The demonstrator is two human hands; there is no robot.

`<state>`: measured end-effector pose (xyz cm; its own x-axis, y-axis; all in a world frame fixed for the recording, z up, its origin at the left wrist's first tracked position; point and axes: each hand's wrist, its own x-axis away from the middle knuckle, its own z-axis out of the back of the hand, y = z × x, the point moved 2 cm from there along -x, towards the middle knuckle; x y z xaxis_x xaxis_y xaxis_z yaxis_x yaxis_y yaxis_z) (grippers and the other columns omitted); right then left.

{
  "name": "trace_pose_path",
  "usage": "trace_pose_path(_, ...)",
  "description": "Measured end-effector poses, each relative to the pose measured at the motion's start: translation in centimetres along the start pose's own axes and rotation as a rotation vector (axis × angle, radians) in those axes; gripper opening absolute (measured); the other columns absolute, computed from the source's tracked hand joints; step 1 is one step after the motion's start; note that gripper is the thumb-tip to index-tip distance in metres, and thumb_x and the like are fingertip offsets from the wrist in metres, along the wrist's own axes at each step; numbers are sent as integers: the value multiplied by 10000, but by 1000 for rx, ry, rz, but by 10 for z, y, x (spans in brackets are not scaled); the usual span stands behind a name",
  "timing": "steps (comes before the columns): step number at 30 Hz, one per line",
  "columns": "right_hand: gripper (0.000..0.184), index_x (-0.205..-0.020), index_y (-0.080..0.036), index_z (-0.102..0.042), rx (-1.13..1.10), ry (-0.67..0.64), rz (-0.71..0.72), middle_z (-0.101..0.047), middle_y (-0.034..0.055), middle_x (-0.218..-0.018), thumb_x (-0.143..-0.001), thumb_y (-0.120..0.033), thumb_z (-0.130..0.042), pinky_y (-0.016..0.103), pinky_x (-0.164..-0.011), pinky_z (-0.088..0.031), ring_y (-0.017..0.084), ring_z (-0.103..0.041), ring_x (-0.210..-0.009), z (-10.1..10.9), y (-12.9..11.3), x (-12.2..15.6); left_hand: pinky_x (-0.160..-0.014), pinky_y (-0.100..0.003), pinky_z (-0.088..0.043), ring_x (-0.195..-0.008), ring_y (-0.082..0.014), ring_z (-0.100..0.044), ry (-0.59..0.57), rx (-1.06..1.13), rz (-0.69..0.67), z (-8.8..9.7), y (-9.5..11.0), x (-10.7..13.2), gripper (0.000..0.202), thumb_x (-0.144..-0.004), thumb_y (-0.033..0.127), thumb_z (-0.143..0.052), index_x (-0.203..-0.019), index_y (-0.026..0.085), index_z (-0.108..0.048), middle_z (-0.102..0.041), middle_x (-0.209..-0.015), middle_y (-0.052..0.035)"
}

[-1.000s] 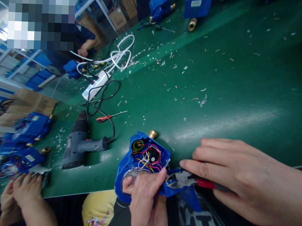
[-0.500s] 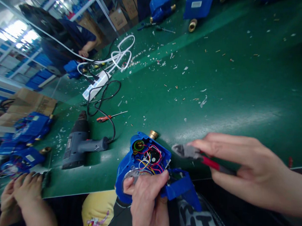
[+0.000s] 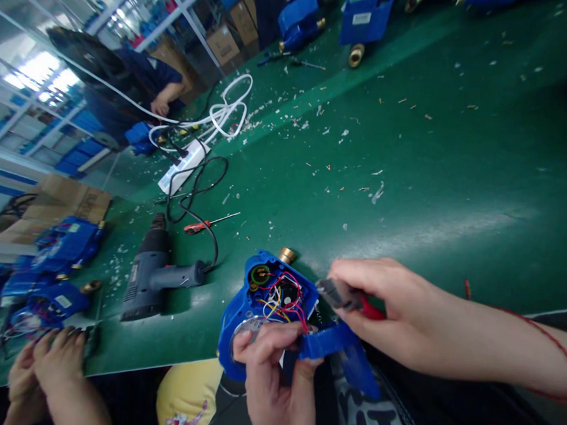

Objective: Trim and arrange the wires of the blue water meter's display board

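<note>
My left hand (image 3: 277,362) is closed on the near edge of a blue meter housing (image 3: 232,317), at the table's front edge. Inside the open housing, red, yellow and white wires (image 3: 277,297) lie tangled beside a round black part. A hinged-looking blue cover (image 3: 327,341) hangs on the right by my left fingertips, where red wires run; whether they pinch the wires I cannot tell. My right hand (image 3: 387,301) grips diagonal cutters (image 3: 336,294) with red handles, their jaws close to the housing's right edge. A brass fitting (image 3: 287,255) sticks out at the housing's far side.
A heat gun (image 3: 151,275), an orange screwdriver (image 3: 197,227) and a white power strip (image 3: 184,167) lie to the left. Co-worker's hands (image 3: 56,359) are at lower left, near more blue meters (image 3: 57,296). Small scraps litter the green table (image 3: 407,180).
My right hand has brought the cutters left, nearer the housing. My left fingers have shifted towards the blue cover and red wires. The view has moved slightly.
</note>
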<state>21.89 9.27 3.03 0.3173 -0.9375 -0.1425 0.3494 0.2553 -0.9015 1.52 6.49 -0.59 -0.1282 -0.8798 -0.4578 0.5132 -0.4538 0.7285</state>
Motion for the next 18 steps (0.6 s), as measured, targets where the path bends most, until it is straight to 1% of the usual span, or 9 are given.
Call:
trace_pose_path(2,208,-708,-180,-471,7,-117,-17,-527,-45,-676,-813,-90,-626,222,-528,-287,94,-452,-602,-5,-5,-6,-755,-309,-428,-737,-144,-667,-41,-48,-87,0,3,-1,168,-879,309,-685,-961,224,-566,-701,-801,22)
trace_pose_path(4,197,-735,-182,-508,30,-167,-29,-567,-32,-719,-823,-186,-683,241,-548,-277,113,-487,-647,-9,-6,-7,-772,-311,-396,-736,-139,-647,-49,-114,-141,1,3,-1,135,-907,299,-653,-953,223,-551,-690,-781,30)
trace_pose_path(5,197,-740,-183,-514,39,-176,-29,-579,-28,-737,-831,-208,-686,247,-560,-275,120,-498,-665,-10,-6,-7,-778,-315,-385,-735,-140,-641,-52,-139,-156,2,2,-1,123,-913,289,-644,-946,224,-546,-689,-780,30)
trace_pose_path(9,163,-735,-180,-506,35,-189,-12,-584,-21,-746,-875,-151,-585,253,-582,-278,118,-499,-671,-14,-3,-6,-783,-329,-379,-745,-148,-641,-87,-155,-176,3,-1,1,85,-924,240,-615,-937,226,-532,-694,-802,18)
trace_pose_path(11,149,-724,-179,-500,40,-197,-8,-571,-24,-723,-843,-115,-564,250,-575,-270,112,-481,-653,-15,-4,-7,-772,-327,-393,-737,-152,-638,-94,-160,-196,3,-1,0,75,-922,227,-607,-928,225,-533,-684,-791,16)
trace_pose_path(13,135,-710,-180,-490,69,-189,-2,-557,-26,-705,-791,-97,-559,249,-564,-254,110,-462,-637,-17,-6,-9,-747,-311,-411,-721,-146,-634,-97,-170,-219,1,1,-3,74,-912,173,-588,-916,221,-532,-670,-775,19)
trace_pose_path(16,126,-677,-182,-468,146,-163,1,-542,-21,-671,-715,-83,-537,251,-543,-230,114,-435,-603,-21,-6,-11,-707,-293,-420,-697,-140,-639,-111,-183,-232,-2,6,-4,149,-858,91,-577,-897,225,-524,-667,-758,29)
trace_pose_path(18,109,-665,-183,-469,238,-124,-14,-546,-5,-663,-691,-84,-508,251,-553,-252,129,-452,-605,-21,2,-14,-757,-314,-419,-700,-147,-654,-104,-191,-202,-5,9,-3,187,-827,71,-580,-890,234,-513,-689,-771,36)
